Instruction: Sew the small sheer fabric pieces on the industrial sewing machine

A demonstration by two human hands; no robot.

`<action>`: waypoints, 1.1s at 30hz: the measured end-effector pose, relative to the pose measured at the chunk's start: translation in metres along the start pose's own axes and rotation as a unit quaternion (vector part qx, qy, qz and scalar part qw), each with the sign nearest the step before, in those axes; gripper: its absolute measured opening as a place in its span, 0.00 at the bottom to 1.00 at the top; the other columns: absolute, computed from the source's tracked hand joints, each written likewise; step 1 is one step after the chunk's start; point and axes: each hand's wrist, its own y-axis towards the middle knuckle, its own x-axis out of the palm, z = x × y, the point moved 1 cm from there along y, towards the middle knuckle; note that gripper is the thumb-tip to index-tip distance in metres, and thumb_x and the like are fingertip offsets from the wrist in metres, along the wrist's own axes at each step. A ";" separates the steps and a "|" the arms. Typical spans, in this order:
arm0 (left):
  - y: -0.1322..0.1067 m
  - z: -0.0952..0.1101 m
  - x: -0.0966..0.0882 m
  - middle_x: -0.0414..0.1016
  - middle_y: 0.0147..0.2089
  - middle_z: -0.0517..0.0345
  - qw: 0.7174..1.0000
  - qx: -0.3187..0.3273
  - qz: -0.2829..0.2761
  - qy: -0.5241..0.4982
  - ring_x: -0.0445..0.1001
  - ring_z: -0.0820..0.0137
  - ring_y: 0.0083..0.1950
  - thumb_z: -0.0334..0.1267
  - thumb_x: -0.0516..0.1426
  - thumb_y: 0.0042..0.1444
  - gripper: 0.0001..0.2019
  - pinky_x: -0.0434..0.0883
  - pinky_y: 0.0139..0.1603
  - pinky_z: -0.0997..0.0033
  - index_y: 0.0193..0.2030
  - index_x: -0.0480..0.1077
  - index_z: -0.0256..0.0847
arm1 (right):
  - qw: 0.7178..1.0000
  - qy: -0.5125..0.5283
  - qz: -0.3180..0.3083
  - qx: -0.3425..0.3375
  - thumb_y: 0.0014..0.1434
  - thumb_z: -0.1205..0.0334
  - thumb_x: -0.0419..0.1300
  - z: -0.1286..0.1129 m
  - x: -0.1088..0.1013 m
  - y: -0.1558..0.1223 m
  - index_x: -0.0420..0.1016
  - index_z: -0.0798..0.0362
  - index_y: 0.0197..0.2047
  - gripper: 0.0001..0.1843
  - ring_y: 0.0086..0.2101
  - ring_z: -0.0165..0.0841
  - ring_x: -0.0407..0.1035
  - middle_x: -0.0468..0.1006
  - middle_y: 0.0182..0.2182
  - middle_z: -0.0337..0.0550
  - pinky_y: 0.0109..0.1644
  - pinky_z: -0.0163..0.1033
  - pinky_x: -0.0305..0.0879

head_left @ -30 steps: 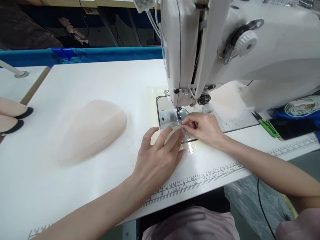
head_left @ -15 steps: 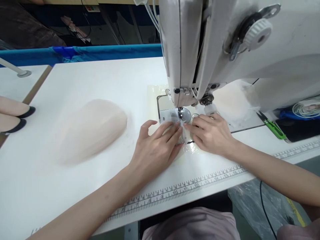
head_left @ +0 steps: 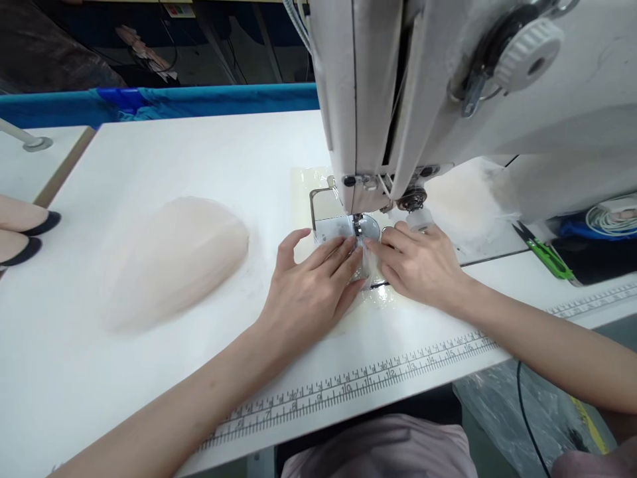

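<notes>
A white sewing machine [head_left: 448, 99] stands over the white table [head_left: 199, 153], its presser foot [head_left: 357, 228] on the metal needle plate [head_left: 328, 229]. A small sheer piece of pale fabric [head_left: 367, 265] lies just in front of the foot. My left hand [head_left: 308, 292] lies flat with fingers stretched out, pressing the piece from the left. My right hand [head_left: 421, 265] rests on it from the right, fingers extended toward the foot. The fingertips of both hands meet at the fabric.
A stack of pale sheer fabric pieces [head_left: 174, 259] lies left of my hands. More pale fabric [head_left: 462, 199] sits behind the machine arm. Green thread snips [head_left: 545, 255] lie at the right. A printed ruler [head_left: 373, 382] runs along the table's front edge. Pale pieces with dark tips [head_left: 24, 232] lie at far left.
Both hands have slid the small fabric piece forward toward the presser foot. My right hand went from a pinch to flat fingers on the fabric.
</notes>
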 end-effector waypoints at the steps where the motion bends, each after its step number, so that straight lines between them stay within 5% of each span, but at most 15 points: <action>1: 0.000 0.000 0.000 0.75 0.56 0.47 1.000 0.000 -0.002 0.001 0.74 0.57 0.57 0.36 0.53 0.65 0.15 0.55 0.63 0.42 0.57 0.68 0.42 | 1.000 -0.002 0.002 0.000 0.62 0.72 0.49 0.000 0.000 0.000 0.80 0.56 0.44 0.18 0.35 0.36 0.67 0.80 0.33 0.45 0.35 0.43 0.51; 9: 0.000 0.001 0.001 0.75 0.56 0.46 1.000 0.000 0.003 0.003 0.75 0.55 0.57 0.36 0.53 0.65 0.15 0.55 0.63 0.41 0.56 0.69 0.41 | 0.999 -0.024 0.029 -0.008 0.62 0.73 0.49 0.000 0.001 -0.001 0.80 0.58 0.43 0.17 0.34 0.35 0.68 0.79 0.30 0.43 0.35 0.44 0.50; 21: 0.002 -0.005 0.005 0.75 0.57 0.45 0.999 0.017 0.007 0.046 0.74 0.58 0.58 0.38 0.51 0.66 0.16 0.52 0.65 0.44 0.59 0.66 0.39 | 0.999 -0.046 -0.011 0.013 0.62 0.72 0.50 0.000 0.003 0.003 0.78 0.56 0.43 0.16 0.37 0.36 0.68 0.80 0.32 0.44 0.37 0.43 0.50; 25: 0.002 -0.003 0.002 0.76 0.56 0.47 0.998 0.022 0.016 0.060 0.73 0.60 0.58 0.35 0.51 0.66 0.14 0.57 0.64 0.48 0.56 0.67 0.37 | 0.999 -0.036 0.040 -0.009 0.63 0.74 0.50 0.001 0.001 0.002 0.77 0.55 0.43 0.16 0.34 0.33 0.68 0.80 0.34 0.42 0.37 0.41 0.51; 30: 0.000 0.008 -0.014 0.76 0.45 0.44 0.999 0.000 -0.041 -0.002 0.75 0.58 0.44 0.41 0.54 0.61 0.11 0.73 0.39 0.60 0.42 0.69 0.33 | 0.992 0.044 0.071 -0.093 0.62 0.76 0.50 0.003 -0.005 -0.001 0.76 0.53 0.40 0.15 0.36 0.29 0.68 0.79 0.49 0.40 0.37 0.38 0.55; 33: 0.000 0.012 -0.018 0.73 0.41 0.45 0.995 -0.019 -0.095 -0.004 0.72 0.57 0.41 0.38 0.56 0.56 0.10 0.72 0.33 0.61 0.40 0.68 0.34 | 0.990 0.071 0.069 -0.099 0.62 0.73 0.53 0.005 -0.005 -0.003 0.77 0.52 0.35 0.13 0.36 0.30 0.70 0.82 0.44 0.37 0.37 0.38 0.56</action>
